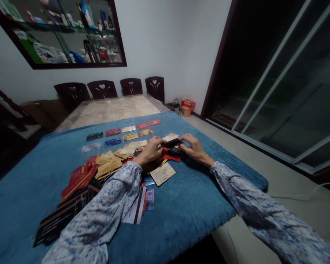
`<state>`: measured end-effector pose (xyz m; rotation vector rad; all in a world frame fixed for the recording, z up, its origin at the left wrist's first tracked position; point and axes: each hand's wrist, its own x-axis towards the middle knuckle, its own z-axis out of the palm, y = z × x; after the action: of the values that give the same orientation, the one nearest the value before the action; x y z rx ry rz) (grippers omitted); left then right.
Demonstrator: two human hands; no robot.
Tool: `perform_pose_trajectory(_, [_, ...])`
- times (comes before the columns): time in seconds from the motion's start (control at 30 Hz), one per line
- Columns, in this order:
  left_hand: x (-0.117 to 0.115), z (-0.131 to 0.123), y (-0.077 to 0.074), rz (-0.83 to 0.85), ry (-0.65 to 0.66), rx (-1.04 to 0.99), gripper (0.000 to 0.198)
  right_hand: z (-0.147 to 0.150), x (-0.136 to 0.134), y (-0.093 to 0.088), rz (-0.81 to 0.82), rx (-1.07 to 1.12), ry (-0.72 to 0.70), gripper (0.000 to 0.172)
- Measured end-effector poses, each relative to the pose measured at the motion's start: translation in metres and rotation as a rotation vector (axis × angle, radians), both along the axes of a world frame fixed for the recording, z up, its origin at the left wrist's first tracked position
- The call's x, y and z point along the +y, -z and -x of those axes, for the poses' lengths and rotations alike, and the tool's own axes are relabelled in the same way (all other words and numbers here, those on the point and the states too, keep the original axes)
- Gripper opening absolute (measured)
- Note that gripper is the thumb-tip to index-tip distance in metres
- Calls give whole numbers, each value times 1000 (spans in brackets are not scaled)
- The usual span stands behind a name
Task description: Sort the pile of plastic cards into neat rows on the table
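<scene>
A dark card (172, 143) is held between my left hand (151, 149) and my right hand (194, 146), with the fingers of each closed on one end. Beneath it lie red cards and a black object (177, 152) that I cannot make out. A cream card (162, 173) lies nearer me on the blue cloth. Left of my hands spreads a loose pile of yellow cards (109, 168), red cards (81, 179) and black cards (63, 216). A white card with a dark stripe (136, 207) lies beside my left sleeve.
Farther back, several cards lie spaced out in rows, among them a blue card (113, 142) and a green-black card (95, 136). The blue cloth (192, 216) covers the near table. Chairs (103, 89) stand behind the bare marbled tabletop (115, 108).
</scene>
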<state>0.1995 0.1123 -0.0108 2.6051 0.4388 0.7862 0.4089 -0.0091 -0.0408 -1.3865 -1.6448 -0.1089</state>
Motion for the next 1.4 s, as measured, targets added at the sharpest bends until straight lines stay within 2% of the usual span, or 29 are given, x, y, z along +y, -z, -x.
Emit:
perform_pose_trajectory(0.17, [-1, 0, -5, -57, -14, -97, 15, 6, 7, -12, -39, -72, -8, 20])
perform_pose_trajectory(0.37, [-4, 3, -13, -117, -36, -223, 22, 13, 20, -23, -33, -328, 33, 29])
perform_pose_trajectory(0.6, [-4, 4, -10, -63, -50, -147, 19, 25, 27, -29, 66, -456, 52, 32])
perform_pose_trajectory(0.83, [0, 8, -6, -57, -49, -51, 40, 29, 28, -22, 73, -434, 66, 24])
perform_pose_trajectory(1.13, [7, 12, -1, -84, -115, 52, 26, 22, 11, -11, 154, -483, 61, 34])
perform_pose_trajectory(1.4, [7, 14, 1, -90, -180, 90, 28, 24, 7, -9, 233, -497, 81, 48])
